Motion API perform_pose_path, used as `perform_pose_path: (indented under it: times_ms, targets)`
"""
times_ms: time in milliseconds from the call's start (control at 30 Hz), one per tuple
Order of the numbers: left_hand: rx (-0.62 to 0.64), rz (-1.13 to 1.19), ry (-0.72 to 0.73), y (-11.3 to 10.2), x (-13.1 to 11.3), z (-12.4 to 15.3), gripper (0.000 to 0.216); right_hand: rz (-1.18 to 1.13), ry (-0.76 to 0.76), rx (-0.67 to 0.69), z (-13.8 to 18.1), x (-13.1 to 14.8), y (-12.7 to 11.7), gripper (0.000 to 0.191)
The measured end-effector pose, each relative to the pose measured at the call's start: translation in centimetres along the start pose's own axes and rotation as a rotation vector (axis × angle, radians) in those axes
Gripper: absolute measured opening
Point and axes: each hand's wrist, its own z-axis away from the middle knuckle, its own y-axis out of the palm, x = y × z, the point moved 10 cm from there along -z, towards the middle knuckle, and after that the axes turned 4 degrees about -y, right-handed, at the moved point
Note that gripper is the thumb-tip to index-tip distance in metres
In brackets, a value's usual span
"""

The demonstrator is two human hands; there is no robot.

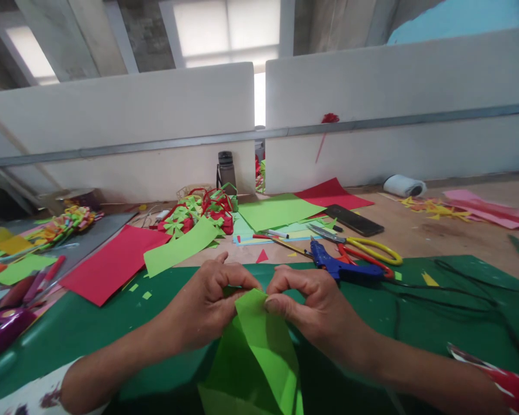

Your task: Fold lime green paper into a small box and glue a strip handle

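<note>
Hands [210, 302] [313, 305] pinch green paper [259, 346] — both gripping.

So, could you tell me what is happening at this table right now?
A person is working a sheet of light green paper with both bare hands over a dark green mat. The left hand and right hand pinch its top edge together, as if folding it. Just beyond lie a blue glue gun, yellow-handled scissors, a black phone and loose red and green sheets.
</note>
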Motion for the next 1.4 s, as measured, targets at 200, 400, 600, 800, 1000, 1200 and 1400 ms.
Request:
perform_pose_path:
  times_ms: [200,400,600,800,1000,1200,1400]
  targets:
    - [0.0,-0.022,-0.011,0.0,0.0,0.0,0.019,-0.058,0.03,0.034,-0.2,-0.4,0.4,0.022]
    - [0.017,0.009,-0.015,0.1,-0.1,-0.3,0.02,0.005,0.004,0.0,-0.2,-0.2,0.0,0.017]
    - [0.022,-0.011,-0.007,0.1,-0.2,-0.2,0.02,0.03,0.001,0.003,-0.1,0.0,-0.1,0.018]
    - [-0.04,-0.116,0.112,-0.1,-1.1,0.2,0.019,-0.102,0.057,0.022,-0.5,-0.5,0.3,0.026]
    - [-0.042,-0.177,0.129,0.0,-1.2,0.3,0.019,-0.182,0.087,0.026,-0.5,-1.0,0.6,0.026]
    - [-0.05,-0.17,0.126,0.0,-1.1,0.4,0.018,-0.167,0.119,0.001,-0.1,-0.9,0.5,0.023]
    - [-0.023,-0.156,0.087,0.2,-0.9,0.3,0.02,-0.132,0.112,-0.008,-0.2,-0.7,0.3,0.021]
